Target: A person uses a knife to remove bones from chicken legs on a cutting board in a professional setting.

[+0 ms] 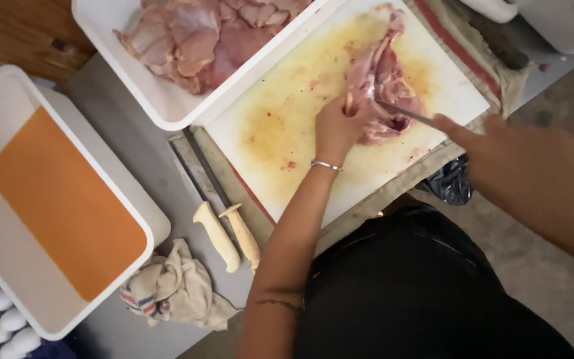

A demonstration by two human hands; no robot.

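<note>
The right hand (499, 149) is blurred — its grip on the knife (406, 114) cannot be told; the meat tub (167, 100) is cut off above.

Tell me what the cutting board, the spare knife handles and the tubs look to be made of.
Cutting board: likely white plastic, matte, stained yellow, no wood grain.
Knife handles: smooth cream moulded shapes, probably plastic; bone or wood cannot be ruled out.
Tubs: white, thick rounded rims with a soft sheen, seemingly plastic.
Knife in the right hand: thin grey blade, looks like metal.

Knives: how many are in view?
3: two cream-handled knives lie side by side left of the cutting board; the right hand holds one knife.
</note>
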